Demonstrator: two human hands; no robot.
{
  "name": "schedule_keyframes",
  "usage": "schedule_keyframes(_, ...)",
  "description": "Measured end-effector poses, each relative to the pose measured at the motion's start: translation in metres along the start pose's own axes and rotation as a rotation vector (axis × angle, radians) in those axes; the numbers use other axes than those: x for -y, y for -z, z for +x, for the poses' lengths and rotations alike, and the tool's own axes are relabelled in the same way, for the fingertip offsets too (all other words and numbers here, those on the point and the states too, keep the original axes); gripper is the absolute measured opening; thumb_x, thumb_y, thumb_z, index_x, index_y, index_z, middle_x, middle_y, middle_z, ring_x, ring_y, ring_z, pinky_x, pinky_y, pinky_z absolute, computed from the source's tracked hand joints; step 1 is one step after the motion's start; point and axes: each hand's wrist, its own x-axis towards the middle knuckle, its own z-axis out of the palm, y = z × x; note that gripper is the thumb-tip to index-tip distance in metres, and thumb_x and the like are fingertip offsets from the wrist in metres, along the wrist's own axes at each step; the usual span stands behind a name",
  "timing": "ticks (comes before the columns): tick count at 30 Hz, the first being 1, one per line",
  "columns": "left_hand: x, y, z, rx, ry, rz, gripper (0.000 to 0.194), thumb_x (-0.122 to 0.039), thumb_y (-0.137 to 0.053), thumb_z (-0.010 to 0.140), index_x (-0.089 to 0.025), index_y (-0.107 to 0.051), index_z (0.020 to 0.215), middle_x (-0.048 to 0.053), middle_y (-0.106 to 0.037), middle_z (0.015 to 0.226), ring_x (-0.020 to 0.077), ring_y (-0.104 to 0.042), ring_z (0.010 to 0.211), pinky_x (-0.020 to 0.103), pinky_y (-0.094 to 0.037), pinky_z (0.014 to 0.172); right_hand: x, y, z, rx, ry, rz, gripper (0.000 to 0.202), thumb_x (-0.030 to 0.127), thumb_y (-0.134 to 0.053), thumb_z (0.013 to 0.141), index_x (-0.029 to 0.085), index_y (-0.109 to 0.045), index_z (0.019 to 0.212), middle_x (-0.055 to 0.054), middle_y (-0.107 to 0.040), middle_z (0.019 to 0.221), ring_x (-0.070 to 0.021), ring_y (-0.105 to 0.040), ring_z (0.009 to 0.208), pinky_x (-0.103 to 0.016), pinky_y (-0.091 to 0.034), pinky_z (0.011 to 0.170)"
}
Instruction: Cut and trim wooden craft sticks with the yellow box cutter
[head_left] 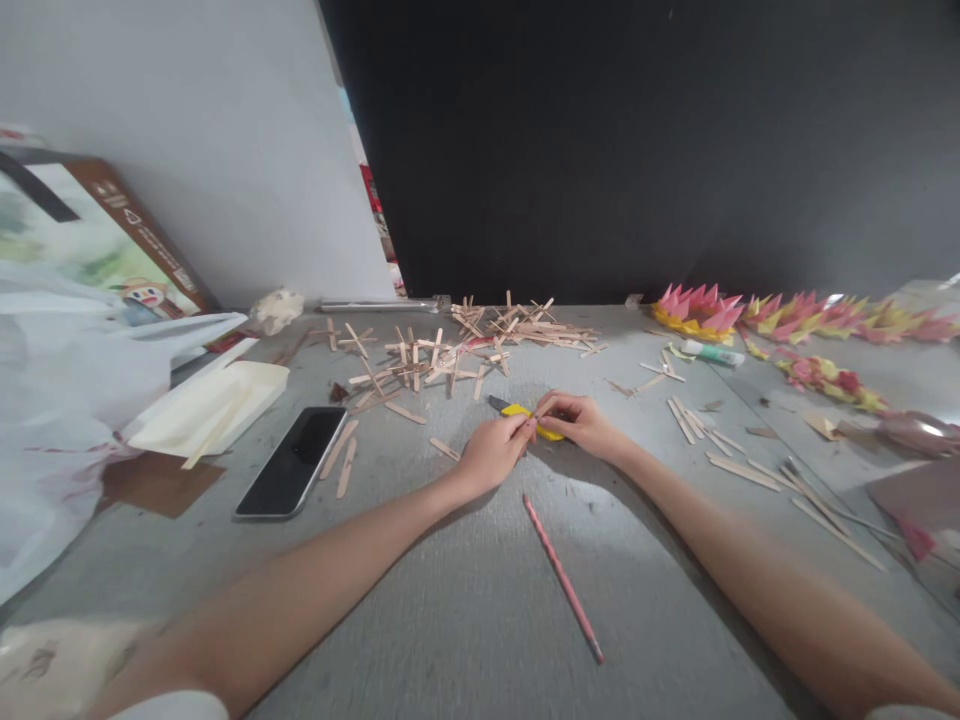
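Observation:
Both hands meet over the middle of the grey table (450, 640). My left hand (495, 452) is closed, its thumb and fingers pinched near my right fingertips. My right hand (574, 422) is closed too, fingers curled inward and touching the left. Whatever sits between the fingertips is too small to make out. Just behind the hands lies a yellow cutter (516, 410) with a grey tip, partly hidden by them. A pink pencil (562, 578) lies in front of the hands. Beyond them is a pile of crossed wooden sticks (517, 330).
A black phone (294, 462) lies left, near a cream paper tray (247, 400) and a white plastic bag (52, 420). At right are loose sticks (742, 470), a glue stick (712, 353) and pink-yellow paper flowers (697, 312). A dark panel (637, 150) stands behind.

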Motion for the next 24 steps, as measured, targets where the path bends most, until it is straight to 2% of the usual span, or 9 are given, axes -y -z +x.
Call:
schedule_keyframes(7, -0.0005, -0.0003, 0.0002, -0.026, 0.011, -0.072, 0.036, -0.049, -0.044, 0.107, -0.022, -0.057, 0.088, -0.004, -0.056, 0.061, 0.0154, -0.054, 0.058, 0.029, -0.033, 0.061, -0.0009, -0.0006, 0.0001, -0.024, -0.036, -0.005, 0.022, 0.043, -0.071, 0.098, 0.022, -0.078, 0.094, -0.005, -0.073, 0.098, -0.02, -0.066, 0.092, -0.033, -0.048, 0.086)
schedule_keyframes(16, 0.0002, 0.0002, 0.002, -0.009, 0.032, -0.21, 0.041, -0.055, -0.049, 0.102, -0.022, -0.057, 0.08, -0.004, -0.056, 0.059, 0.0146, -0.053, 0.055, 0.028, -0.037, 0.061, -0.0008, -0.0016, -0.0005, -0.03, -0.046, 0.032, 0.023, 0.044, -0.072, 0.097, 0.022, -0.077, 0.093, -0.004, -0.073, 0.097, -0.0192, -0.066, 0.09, -0.031, -0.048, 0.084)
schedule_keyframes(24, -0.0037, 0.002, 0.0007, -0.01, 0.018, -0.208, 0.041, -0.054, -0.05, 0.102, -0.021, -0.059, 0.08, -0.004, -0.055, 0.058, 0.0141, -0.052, 0.054, 0.028, -0.037, 0.061, -0.0003, -0.0012, -0.0005, -0.023, -0.075, 0.08, 0.027, 0.048, -0.074, 0.095, 0.021, -0.075, 0.094, -0.004, -0.074, 0.094, -0.0188, -0.066, 0.087, -0.031, -0.049, 0.081)
